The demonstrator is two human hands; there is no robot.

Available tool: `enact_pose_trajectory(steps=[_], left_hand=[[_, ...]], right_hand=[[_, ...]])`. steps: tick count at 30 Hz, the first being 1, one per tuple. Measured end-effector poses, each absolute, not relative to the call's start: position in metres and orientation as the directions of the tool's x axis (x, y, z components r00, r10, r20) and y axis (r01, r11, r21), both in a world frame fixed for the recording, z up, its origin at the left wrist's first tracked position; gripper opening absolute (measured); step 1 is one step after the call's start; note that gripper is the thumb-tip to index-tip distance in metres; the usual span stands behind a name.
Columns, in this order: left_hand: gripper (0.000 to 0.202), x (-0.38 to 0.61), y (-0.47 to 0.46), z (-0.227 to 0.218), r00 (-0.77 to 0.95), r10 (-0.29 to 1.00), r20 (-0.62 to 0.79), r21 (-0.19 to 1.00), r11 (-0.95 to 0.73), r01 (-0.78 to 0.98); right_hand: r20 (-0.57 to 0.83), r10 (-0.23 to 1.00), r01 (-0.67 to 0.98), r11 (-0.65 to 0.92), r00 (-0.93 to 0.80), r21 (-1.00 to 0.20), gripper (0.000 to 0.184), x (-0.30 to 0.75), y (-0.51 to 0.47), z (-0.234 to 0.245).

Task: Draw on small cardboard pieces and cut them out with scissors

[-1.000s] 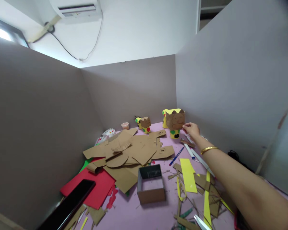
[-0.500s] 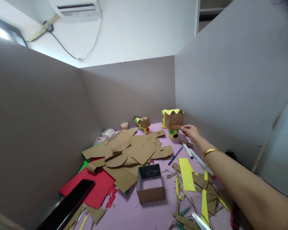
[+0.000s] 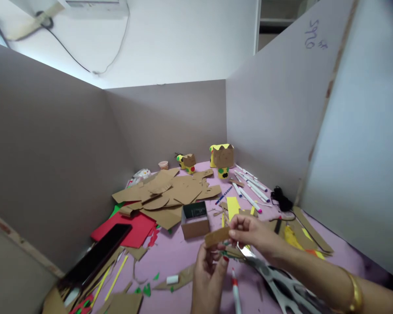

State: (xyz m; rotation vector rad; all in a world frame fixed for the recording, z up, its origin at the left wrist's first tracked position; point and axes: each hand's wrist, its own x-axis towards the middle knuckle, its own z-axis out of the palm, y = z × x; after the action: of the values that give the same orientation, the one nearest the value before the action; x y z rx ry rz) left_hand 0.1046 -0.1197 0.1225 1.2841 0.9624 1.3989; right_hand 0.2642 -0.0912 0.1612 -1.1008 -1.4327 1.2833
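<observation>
- Left hand (image 3: pixel 209 271), lower centre of frame: fingertips pinched on the left end of the cardboard strip (image 3: pixel 216 237).
- Right hand (image 3: pixel 256 233), just right of it: thumb and fingers clamped on the strip's right end. Gold bangle (image 3: pixel 355 291) on that wrist.
- Strip is short and brown, held roughly level above the bench (image 3: pixel 177 255), between the 2 hands.
- Scissors (image 3: pixel 277 281) lie on the bench under the right forearm, blades pointing toward the hands.
- Red-tipped marker (image 3: pixel 235 288) lies just right of the left hand.
- Small open cardboard box (image 3: pixel 195 221) stands just beyond the hands.
- Cardboard offcut pile (image 3: pixel 170 192) behind the box; red paper (image 3: pixel 136 226) and black phone (image 3: pixel 96 257) at centre left.
- Row of markers (image 3: pixel 249 187) right of centre, near the partition.
- 2 cardboard cat figures at the back: larger (image 3: pixel 223 158), smaller (image 3: pixel 187 161).
</observation>
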Motion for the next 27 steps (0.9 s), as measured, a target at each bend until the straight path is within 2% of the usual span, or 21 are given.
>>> enact_pose_trajectory(steps=[3,5,8,10,14,17,20,22,24,26,27], left_hand=[[0.041,0.106,-0.130,0.131,0.069,0.990,0.121,0.977,-0.107,-0.182],[0.041,0.101,-0.141,0.134,0.060,0.998,0.010,0.965,0.006,-0.262],[0.045,0.091,-0.159,0.132,0.047,0.987,-0.152,0.905,0.158,-0.394],[0.043,0.086,-0.171,0.128,0.050,0.979,-0.195,0.882,0.198,-0.427],[0.043,0.086,-0.196,0.125,0.120,0.965,-0.235,0.848,0.264,-0.460],[0.042,0.086,-0.212,0.127,0.145,0.966,-0.213,0.842,0.257,-0.474],[0.042,0.081,-0.226,0.131,0.135,0.972,-0.192,0.861,0.233,-0.453],[0.043,0.075,-0.234,0.132,0.138,0.972,-0.189,0.877,0.230,-0.422],[0.044,0.068,-0.243,0.132,0.147,0.971,-0.186,0.893,0.230,-0.386],[0.044,0.064,-0.252,0.130,0.163,0.968,-0.188,0.907,0.236,-0.350],[0.044,0.062,-0.257,0.129,0.174,0.966,-0.191,0.911,0.240,-0.334]], right_hand=[[0.092,0.974,0.170,0.128,-0.207,-0.977,0.034,0.255,-0.130,0.158],[0.143,0.980,0.330,0.181,-0.139,-0.926,0.031,0.266,-0.149,0.155],[0.213,0.977,0.625,0.169,-0.005,-0.762,0.019,0.297,-0.179,0.143],[0.217,0.975,0.760,0.111,0.040,-0.641,0.014,0.311,-0.199,0.128],[0.227,0.973,0.887,0.079,0.030,-0.455,0.035,0.314,-0.223,0.098],[0.231,0.973,0.909,0.095,0.001,-0.405,0.045,0.311,-0.223,0.087],[0.248,0.968,0.892,0.148,-0.043,-0.427,0.042,0.315,-0.222,0.084],[0.273,0.962,0.837,0.177,-0.034,-0.519,0.042,0.319,-0.228,0.083],[0.253,0.966,0.654,0.160,0.050,-0.739,0.048,0.319,-0.242,0.080],[0.097,0.992,0.358,0.062,0.080,-0.932,0.056,0.312,-0.264,0.076],[-0.011,1.000,0.234,-0.015,0.019,-0.972,0.058,0.307,-0.276,0.075]])
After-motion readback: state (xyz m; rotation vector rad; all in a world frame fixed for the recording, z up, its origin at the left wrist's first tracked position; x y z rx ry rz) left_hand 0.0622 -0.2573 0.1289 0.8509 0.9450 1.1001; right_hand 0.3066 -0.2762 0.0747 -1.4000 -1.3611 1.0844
